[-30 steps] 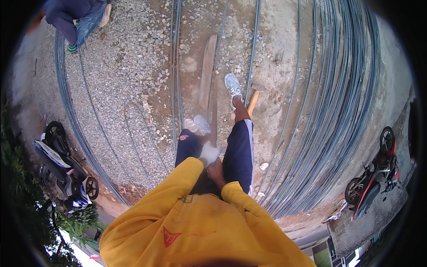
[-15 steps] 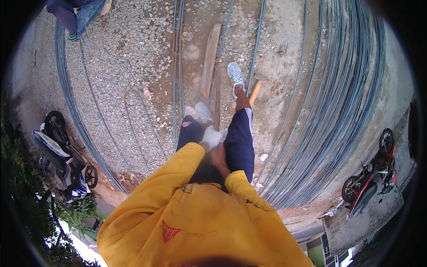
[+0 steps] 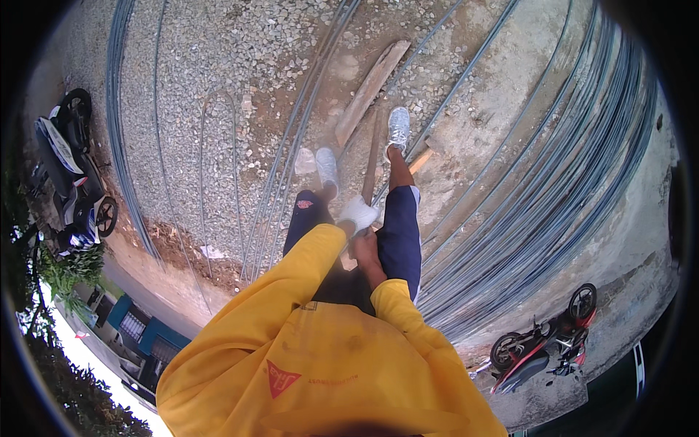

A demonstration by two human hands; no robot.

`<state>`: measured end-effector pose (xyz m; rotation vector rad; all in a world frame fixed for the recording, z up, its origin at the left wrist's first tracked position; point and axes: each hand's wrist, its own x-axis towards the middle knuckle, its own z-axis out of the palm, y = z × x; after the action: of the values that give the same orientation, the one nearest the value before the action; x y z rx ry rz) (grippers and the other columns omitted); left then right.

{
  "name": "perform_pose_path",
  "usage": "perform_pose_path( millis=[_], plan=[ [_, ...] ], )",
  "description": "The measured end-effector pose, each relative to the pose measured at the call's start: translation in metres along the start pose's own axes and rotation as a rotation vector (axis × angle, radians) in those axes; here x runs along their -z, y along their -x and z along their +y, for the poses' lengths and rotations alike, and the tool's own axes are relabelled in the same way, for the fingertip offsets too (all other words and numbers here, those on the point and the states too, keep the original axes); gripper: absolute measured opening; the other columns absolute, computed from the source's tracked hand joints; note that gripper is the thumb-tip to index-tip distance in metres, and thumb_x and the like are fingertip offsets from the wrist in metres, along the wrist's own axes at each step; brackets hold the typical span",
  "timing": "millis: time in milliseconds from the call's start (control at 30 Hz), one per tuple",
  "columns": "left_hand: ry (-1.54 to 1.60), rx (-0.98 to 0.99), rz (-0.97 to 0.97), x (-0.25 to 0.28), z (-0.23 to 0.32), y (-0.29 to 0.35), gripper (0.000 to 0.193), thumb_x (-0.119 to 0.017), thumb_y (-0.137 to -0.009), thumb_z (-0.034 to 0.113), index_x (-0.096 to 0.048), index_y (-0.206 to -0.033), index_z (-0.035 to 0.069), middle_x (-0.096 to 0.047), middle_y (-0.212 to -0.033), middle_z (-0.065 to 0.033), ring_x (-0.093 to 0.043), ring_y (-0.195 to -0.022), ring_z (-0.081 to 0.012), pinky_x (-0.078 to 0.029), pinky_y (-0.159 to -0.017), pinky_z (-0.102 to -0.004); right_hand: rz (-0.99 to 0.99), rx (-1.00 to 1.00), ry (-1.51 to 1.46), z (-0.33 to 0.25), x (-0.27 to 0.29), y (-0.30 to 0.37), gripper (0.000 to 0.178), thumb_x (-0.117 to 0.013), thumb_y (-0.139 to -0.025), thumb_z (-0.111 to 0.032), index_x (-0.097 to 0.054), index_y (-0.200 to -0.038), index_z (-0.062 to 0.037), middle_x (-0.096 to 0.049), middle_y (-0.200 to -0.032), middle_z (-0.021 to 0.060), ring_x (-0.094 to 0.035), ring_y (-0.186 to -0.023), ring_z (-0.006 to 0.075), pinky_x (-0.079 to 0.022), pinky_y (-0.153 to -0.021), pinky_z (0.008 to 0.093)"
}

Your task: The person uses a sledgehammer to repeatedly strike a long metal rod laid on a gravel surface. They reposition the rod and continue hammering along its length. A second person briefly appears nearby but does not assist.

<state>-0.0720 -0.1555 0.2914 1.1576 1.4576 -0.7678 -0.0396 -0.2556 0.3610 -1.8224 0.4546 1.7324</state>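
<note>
My left hand (image 3: pixel 358 213) wears a white glove and is held in front of my lap, its fingers curled toward my other hand. Bare, with its fingers closed, my right hand (image 3: pixel 366 251) meets the glove from just below. Whatever is pinched between them is too small or hidden to name. Past my right knee a hammer (image 3: pixel 421 160) with a light wooden handle lies on the ground by my right shoe (image 3: pixel 398 127). A weathered wooden plank (image 3: pixel 373 91) lies beyond my feet.
Long steel bars (image 3: pixel 539 211) lie in a dense bundle on the right, with another bundle (image 3: pixel 120 124) at left. Gravel (image 3: pixel 196 80) covers the left ground. A motorcycle (image 3: pixel 76 171) stands at far left, a red one (image 3: pixel 546 349) at lower right.
My view has swung, so the bars and plank appear tilted and the motorcycles have shifted. The person at the upper left is out of view. Both hands stay together in front of my lap.
</note>
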Motion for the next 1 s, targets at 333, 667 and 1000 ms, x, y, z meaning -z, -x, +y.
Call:
perform_pose_path(
  millis=[333,667,1000],
  plan=[
    [0.222,-0.144,-0.056,0.02,0.066,0.005,0.072,-0.073,-0.082,0.055,-0.073,-0.107,-0.013,-0.072,-0.102,-0.0378,-0.072,-0.104,-0.0501,-0.056,-0.087,-0.0507,-0.147,-0.078,-0.104,-0.092,0.043,0.014,0.025,-0.067,-0.085,-0.006,-0.049,-0.102,-0.0057,-0.056,-0.072,0.0051,-0.053,-0.046,0.0154,-0.042,-0.041,0.03],
    [0.688,0.005,-0.164,0.076,0.076,-0.023,0.093,-0.073,-0.085,0.077,-0.074,-0.116,-0.011,-0.075,-0.094,-0.0175,-0.076,-0.085,-0.0251,-0.057,-0.07,-0.0382,-0.212,-0.162,-0.26,-0.169,0.043,0.024,0.022,-0.07,-0.094,-0.009,-0.057,-0.111,-0.0059,-0.056,-0.073,0.0007,-0.052,-0.049,0.0117,-0.043,-0.044,0.029],
    [0.148,-0.172,0.184,0.072,-0.013,-0.333,0.074,-0.067,-0.093,0.061,-0.07,-0.131,-0.003,-0.069,-0.133,-0.0312,-0.065,-0.128,-0.0453,-0.049,-0.11,-0.0492,-0.141,-0.34,-0.144,-0.197,0.098,0.014,0.041,-0.068,-0.095,0.0,-0.052,-0.132,-0.001,-0.052,-0.07,0.0025,-0.049,-0.044,0.0115,-0.037,-0.04,0.0261]
  ],
)
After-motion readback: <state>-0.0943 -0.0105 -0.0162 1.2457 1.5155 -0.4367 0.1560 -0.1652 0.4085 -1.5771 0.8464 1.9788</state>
